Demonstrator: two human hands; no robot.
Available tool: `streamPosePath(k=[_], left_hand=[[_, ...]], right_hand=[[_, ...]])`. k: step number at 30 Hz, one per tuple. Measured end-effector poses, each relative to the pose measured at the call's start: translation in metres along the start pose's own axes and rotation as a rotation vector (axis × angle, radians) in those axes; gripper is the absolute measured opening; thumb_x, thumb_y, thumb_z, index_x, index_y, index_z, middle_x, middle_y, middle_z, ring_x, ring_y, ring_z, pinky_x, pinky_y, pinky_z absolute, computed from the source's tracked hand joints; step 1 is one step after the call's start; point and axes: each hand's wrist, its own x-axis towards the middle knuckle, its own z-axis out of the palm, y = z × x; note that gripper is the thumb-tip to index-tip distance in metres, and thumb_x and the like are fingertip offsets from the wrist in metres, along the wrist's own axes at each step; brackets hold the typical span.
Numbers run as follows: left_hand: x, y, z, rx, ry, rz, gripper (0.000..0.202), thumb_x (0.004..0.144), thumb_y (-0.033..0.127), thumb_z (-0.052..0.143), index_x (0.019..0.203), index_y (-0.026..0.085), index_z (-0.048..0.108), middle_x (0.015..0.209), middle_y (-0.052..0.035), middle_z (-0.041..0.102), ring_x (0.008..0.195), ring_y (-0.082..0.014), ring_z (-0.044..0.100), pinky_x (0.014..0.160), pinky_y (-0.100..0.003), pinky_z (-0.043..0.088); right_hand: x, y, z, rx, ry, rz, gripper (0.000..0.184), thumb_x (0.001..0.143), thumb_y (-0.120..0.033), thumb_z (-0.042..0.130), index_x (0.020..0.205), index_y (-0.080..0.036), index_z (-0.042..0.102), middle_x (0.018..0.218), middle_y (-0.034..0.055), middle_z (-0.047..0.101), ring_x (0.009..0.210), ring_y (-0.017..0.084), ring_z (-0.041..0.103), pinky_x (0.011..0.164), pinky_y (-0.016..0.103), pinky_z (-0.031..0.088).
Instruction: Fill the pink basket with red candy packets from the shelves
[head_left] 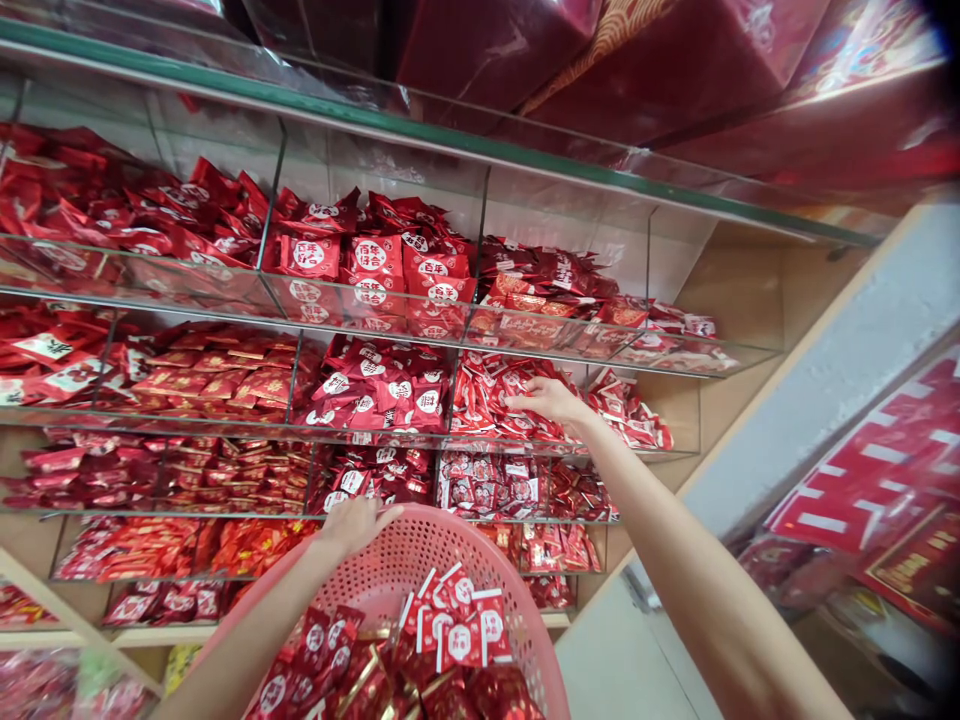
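My left hand (354,524) grips the far rim of a pink plastic basket (397,570) held low in front of me. Red and white candy packets (456,622) and dark red ones (324,648) lie inside it. My right hand (546,400) reaches into a clear bin on the second shelf row, its fingers spread flat on a pile of red and white packets (495,392). I see nothing gripped in that hand.
Clear acrylic bins (375,300) in several tiers hold heaps of red wrapped sweets. Large red boxes (675,70) stand on the top shelf. A white wall edge (825,370) and red paper decorations (885,470) are at the right.
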Motion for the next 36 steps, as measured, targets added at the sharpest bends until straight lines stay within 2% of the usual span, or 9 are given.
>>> streamPosePath(k=[3,8,12,20,24,28,31,34,36], left_hand=[[0.000,0.001,-0.001,-0.017,-0.012,-0.012,0.073,0.076,0.064,0.010,0.083,0.014,0.063,0.082,-0.0169,0.065,0.084,-0.0290,0.059,0.074,-0.040,0.041],[-0.001,0.001,-0.002,-0.008,-0.017,-0.019,0.072,0.076,0.064,0.011,0.084,0.015,0.063,0.084,-0.0163,0.065,0.086,-0.0282,0.059,0.076,-0.039,0.041],[0.000,0.000,-0.001,0.002,-0.017,-0.007,0.073,0.076,0.064,0.010,0.084,0.014,0.063,0.082,-0.0162,0.065,0.084,-0.0288,0.059,0.074,-0.039,0.041],[0.001,0.000,0.000,0.017,-0.011,-0.001,0.076,0.074,0.067,0.010,0.085,0.014,0.063,0.083,-0.0159,0.065,0.084,-0.0286,0.060,0.073,-0.039,0.042],[0.000,0.001,0.000,0.016,-0.007,-0.002,0.077,0.074,0.068,0.010,0.086,0.014,0.063,0.083,-0.0160,0.065,0.084,-0.0282,0.060,0.073,-0.039,0.042],[0.000,0.003,-0.001,0.015,-0.034,-0.008,0.077,0.074,0.067,0.009,0.088,0.014,0.063,0.086,-0.0170,0.065,0.086,-0.0277,0.059,0.075,-0.039,0.041],[0.000,0.003,-0.001,0.006,-0.037,-0.021,0.078,0.073,0.069,0.009,0.088,0.014,0.063,0.086,-0.0170,0.065,0.086,-0.0276,0.059,0.076,-0.039,0.041],[0.000,0.003,-0.001,0.000,-0.038,-0.019,0.079,0.072,0.069,0.009,0.089,0.014,0.063,0.086,-0.0168,0.065,0.087,-0.0277,0.059,0.077,-0.039,0.040],[0.000,0.002,0.000,0.004,-0.041,-0.008,0.080,0.073,0.069,0.008,0.090,0.014,0.062,0.087,-0.0173,0.064,0.087,-0.0282,0.058,0.077,-0.040,0.040]], right_hand=[[-0.004,-0.003,-0.007,0.130,-0.034,0.042,0.036,0.052,-0.041,0.072,0.072,-0.018,0.055,0.060,0.0003,0.061,0.055,0.013,0.053,0.049,0.024,0.041],[-0.007,-0.007,-0.011,0.378,-0.096,0.095,0.032,0.057,-0.037,0.072,0.077,-0.017,0.057,0.072,0.0048,0.065,0.062,0.013,0.057,0.050,0.023,0.046],[-0.008,-0.010,-0.010,0.598,-0.163,0.123,0.027,0.061,-0.034,0.071,0.078,-0.017,0.058,0.076,0.0028,0.065,0.064,0.010,0.058,0.057,0.020,0.049],[-0.022,-0.018,-0.016,0.617,-0.189,0.106,0.026,0.064,-0.034,0.068,0.083,-0.019,0.058,0.089,0.0041,0.064,0.074,0.011,0.060,0.061,0.020,0.050],[-0.052,-0.031,-0.006,0.514,-0.272,0.042,0.028,0.068,-0.038,0.063,0.089,-0.021,0.054,0.097,0.0049,0.062,0.084,0.013,0.059,0.067,0.023,0.049],[-0.096,-0.032,0.031,0.285,-0.475,-0.029,0.027,0.067,-0.038,0.063,0.083,-0.021,0.050,0.083,0.0016,0.061,0.070,0.011,0.056,0.061,0.024,0.045],[-0.128,-0.014,0.066,0.045,-0.649,-0.100,0.031,0.061,-0.036,0.067,0.081,-0.020,0.050,0.074,-0.0019,0.056,0.065,0.011,0.051,0.058,0.023,0.041],[-0.153,0.009,0.091,-0.274,-0.685,-0.114,0.044,0.055,-0.032,0.071,0.093,-0.020,0.051,0.084,0.0009,0.056,0.077,0.016,0.052,0.064,0.027,0.041],[-0.166,0.022,0.100,-0.441,-0.702,-0.050,0.051,0.055,-0.029,0.070,0.101,-0.020,0.050,0.095,0.0052,0.056,0.087,0.021,0.052,0.070,0.029,0.041]])
